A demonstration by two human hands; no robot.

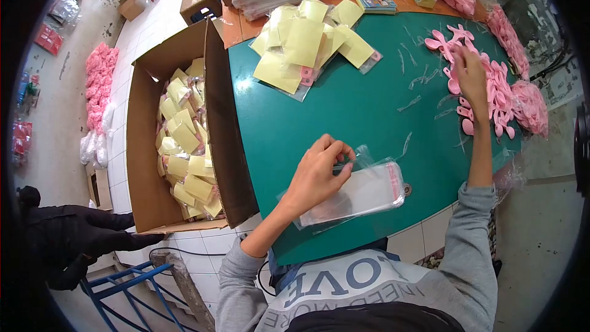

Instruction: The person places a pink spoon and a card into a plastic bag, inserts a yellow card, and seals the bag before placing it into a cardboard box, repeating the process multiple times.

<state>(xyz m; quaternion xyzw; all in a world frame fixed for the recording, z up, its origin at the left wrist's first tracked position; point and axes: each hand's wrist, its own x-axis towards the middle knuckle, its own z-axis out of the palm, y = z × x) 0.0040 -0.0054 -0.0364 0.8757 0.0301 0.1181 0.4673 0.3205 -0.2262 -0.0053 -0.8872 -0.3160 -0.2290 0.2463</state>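
Smooth green table [344,110], crinkly clear bags [362,193], pink clips [498,95]

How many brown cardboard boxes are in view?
3. One large open brown cardboard box holding yellow packets beside the green table; two smaller boxes on the floor behind, and. Others may be hidden.

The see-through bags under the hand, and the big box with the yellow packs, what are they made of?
The see-through bags look like thin glossy plastic film: the green table shows through and light glints on them. The left hand pinches the top one. The big box looks like matt brown cardboard, with folded flaps and plain dull walls.
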